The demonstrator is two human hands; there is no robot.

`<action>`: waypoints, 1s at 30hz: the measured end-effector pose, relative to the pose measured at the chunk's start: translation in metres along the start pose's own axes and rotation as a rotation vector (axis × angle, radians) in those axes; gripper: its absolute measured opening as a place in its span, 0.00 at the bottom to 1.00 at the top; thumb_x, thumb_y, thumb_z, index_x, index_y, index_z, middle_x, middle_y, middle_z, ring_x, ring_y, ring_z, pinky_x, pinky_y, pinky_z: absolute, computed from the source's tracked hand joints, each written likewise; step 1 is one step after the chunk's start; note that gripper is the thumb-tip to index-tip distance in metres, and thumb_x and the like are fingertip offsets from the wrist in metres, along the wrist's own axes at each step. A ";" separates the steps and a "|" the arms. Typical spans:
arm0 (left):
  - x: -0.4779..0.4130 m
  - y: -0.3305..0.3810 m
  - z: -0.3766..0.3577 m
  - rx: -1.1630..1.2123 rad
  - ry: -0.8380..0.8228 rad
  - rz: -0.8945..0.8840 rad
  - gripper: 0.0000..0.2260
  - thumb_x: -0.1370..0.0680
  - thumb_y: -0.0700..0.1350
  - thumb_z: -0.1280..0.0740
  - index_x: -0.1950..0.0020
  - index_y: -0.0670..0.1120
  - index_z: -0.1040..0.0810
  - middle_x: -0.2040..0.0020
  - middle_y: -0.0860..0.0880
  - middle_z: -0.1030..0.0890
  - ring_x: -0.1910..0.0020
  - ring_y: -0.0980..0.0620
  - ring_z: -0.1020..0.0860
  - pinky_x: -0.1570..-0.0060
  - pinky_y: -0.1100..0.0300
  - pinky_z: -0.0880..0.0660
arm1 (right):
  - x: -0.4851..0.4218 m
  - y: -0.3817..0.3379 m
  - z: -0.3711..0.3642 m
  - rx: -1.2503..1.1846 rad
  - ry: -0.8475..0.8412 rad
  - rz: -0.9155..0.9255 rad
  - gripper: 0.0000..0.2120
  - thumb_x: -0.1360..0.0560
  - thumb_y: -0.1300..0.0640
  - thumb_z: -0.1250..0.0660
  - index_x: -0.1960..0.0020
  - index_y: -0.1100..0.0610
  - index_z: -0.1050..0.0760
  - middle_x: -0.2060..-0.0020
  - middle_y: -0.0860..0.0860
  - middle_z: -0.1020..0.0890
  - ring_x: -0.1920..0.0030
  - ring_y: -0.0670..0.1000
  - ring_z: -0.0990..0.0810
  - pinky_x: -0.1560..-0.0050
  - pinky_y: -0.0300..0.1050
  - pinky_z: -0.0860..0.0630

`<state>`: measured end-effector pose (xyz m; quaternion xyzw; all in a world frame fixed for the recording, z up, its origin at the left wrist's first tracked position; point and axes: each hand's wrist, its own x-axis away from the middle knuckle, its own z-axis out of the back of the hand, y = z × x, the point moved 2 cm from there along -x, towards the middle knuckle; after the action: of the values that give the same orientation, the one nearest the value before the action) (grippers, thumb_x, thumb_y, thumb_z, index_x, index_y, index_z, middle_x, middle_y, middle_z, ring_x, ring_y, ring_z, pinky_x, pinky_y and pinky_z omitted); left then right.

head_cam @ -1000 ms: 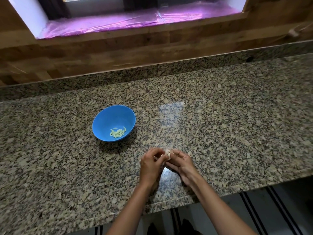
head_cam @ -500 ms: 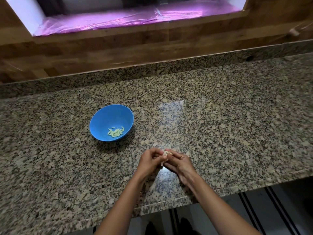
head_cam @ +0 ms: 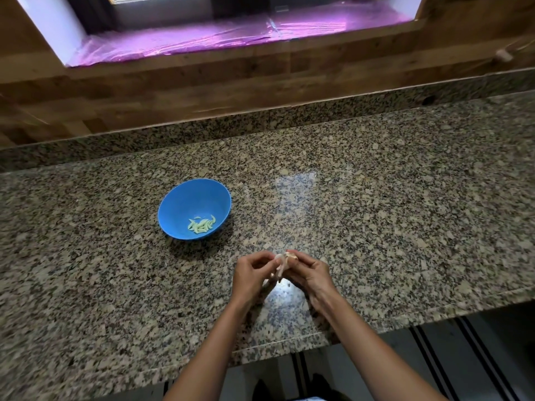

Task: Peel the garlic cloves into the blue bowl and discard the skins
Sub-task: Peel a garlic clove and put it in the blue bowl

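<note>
A blue bowl stands on the granite counter, left of centre, with several pale peeled garlic cloves lying at its bottom. Closer to me, above the counter's front part, my left hand and my right hand meet with curled fingers. Both pinch a whitish garlic piece between their fingertips. Loose pale skin hangs down from it between the two hands. How much of the garlic is peeled is hidden by my fingers.
The speckled granite counter stretches wide to both sides, with its front edge just under my forearms. A low granite backsplash and a wooden wall rise behind. A window sill covered in purple film sits above. Striped floor shows below.
My hands have stayed together on the garlic, and the fingers have shifted slightly. A strip of skin now hangs lower between them. The bowl has not moved.
</note>
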<state>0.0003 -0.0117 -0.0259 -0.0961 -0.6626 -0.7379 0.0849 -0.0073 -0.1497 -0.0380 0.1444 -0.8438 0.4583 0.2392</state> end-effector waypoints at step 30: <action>-0.005 0.009 0.013 -1.277 -0.124 -0.312 0.05 0.22 0.39 0.37 0.50 0.40 0.23 0.53 0.43 0.21 0.55 0.45 0.22 0.53 0.52 0.23 | 0.005 0.038 0.001 1.927 -0.214 0.556 0.35 0.23 0.34 0.60 0.25 0.57 0.49 0.26 0.51 0.46 0.26 0.52 0.47 0.29 0.45 0.62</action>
<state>0.0079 0.0007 -0.0176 -0.0728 -0.1045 -0.9826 -0.1352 -0.0290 -0.1300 -0.0625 0.1146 -0.1345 0.9692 -0.1716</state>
